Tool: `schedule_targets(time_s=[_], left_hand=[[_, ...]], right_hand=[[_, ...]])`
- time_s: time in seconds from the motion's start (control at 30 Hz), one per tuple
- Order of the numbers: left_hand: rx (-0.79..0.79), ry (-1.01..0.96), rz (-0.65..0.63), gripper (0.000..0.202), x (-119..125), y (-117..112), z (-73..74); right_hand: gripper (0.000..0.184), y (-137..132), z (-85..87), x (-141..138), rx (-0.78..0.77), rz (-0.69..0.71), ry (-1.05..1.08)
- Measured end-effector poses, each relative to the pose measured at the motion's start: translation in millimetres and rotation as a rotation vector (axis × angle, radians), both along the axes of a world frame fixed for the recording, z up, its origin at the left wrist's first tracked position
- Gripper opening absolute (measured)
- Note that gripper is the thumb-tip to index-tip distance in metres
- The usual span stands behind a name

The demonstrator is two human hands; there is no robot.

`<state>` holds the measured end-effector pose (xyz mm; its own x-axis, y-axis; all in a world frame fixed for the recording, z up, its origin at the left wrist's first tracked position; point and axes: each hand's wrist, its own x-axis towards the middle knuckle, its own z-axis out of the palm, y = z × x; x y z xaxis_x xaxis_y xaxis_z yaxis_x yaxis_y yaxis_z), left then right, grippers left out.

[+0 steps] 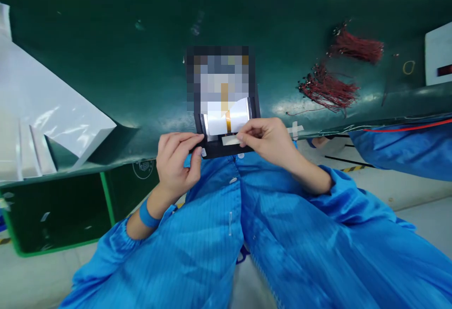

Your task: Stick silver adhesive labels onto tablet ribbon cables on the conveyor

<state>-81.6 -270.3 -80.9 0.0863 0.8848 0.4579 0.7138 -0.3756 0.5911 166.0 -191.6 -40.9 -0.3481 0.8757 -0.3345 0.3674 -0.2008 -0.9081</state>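
Note:
A black-framed device (256, 111) lies at the near edge of the green work surface, its upper part blurred out by pixelation. Inside sits a silvery-white flat panel (216, 118) with an amber tape strip (228, 123) down its middle. My left hand (180, 161) grips the frame's near left corner between thumb and fingers, beside a small white label (204, 152). Between my right thumb and index finger is the right end of a short whitish tape strip (230, 140), lying across the frame's near side. My right hand (268, 139) has its other fingers curled.
Two bundles of dark red wires (330, 88) lie to the right, with a yellow rubber band (408, 67) beyond. White plastic sheets or bags (60, 97) cover the left side. White tape pieces (295, 130) stick to the near edge. Another person's blue sleeve (406, 151) shows at right.

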Motion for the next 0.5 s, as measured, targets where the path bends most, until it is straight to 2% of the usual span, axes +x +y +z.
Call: schedule_targets(time_s=[0.07, 0.2, 0.5], left_hand=[[0.070, 0.060, -0.025, 0.025, -1, 2, -4.4], [0.092, 0.119, -0.081, 0.034, -2, 5, -10.7], [0.096, 0.190, -0.194, 0.045, -4, 11, -22.8]], right_hand=[[0.014, -4, -7.8, -11, 0.001, 0.017, -0.020], [0.015, -6, -12.8, -26, 0.040, 0.028, -0.077], [0.015, -7, -14.7, -29, 0.067, 0.008, -0.174]])
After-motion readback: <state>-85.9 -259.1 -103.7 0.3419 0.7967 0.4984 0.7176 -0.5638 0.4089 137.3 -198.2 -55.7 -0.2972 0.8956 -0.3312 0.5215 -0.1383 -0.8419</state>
